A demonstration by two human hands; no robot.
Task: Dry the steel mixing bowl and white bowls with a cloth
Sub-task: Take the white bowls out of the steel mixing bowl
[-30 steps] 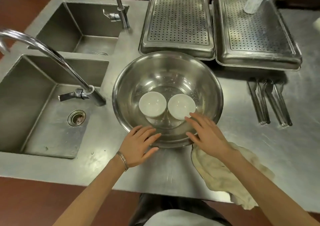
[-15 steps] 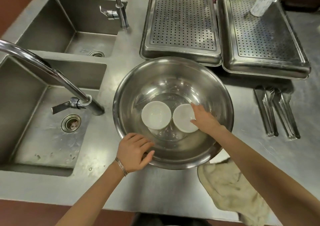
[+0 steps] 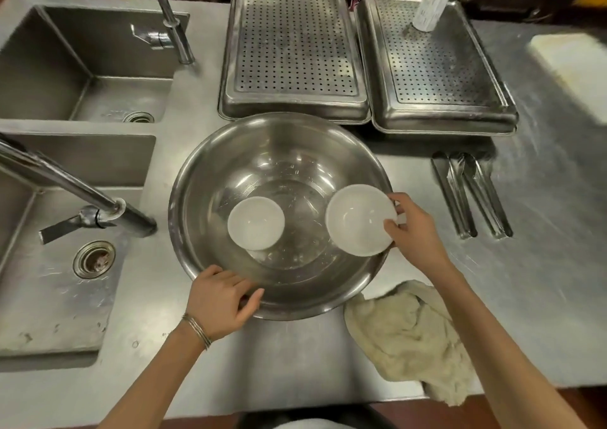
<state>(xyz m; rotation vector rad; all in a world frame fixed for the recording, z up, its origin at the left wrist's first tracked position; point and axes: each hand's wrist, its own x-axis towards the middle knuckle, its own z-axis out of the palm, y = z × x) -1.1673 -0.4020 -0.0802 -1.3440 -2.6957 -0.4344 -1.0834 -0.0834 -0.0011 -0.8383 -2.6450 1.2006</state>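
The big steel mixing bowl [image 3: 279, 155] stands on the steel counter in front of me. One white bowl [image 3: 255, 222] rests upright on its bottom. My right hand [image 3: 414, 231] grips a second white bowl [image 3: 356, 220] by its right rim and holds it lifted over the mixing bowl's right side. My left hand [image 3: 219, 300] clasps the mixing bowl's near rim, thumb inside. A crumpled beige cloth [image 3: 407, 333] lies on the counter at the near right, under my right forearm.
Two sinks [image 3: 49, 297] with taps [image 3: 82, 192] lie to the left. Two perforated steel trays [image 3: 292, 50] stand behind the bowl; a white cup [image 3: 432, 4] stands on the right one. Steel tongs [image 3: 469, 195] lie at the right. The counter edge runs along the near side.
My right hand reached into the mixing bowl, took the right white bowl by its rim and lifted it up and to the right. My left hand closed on the near rim.
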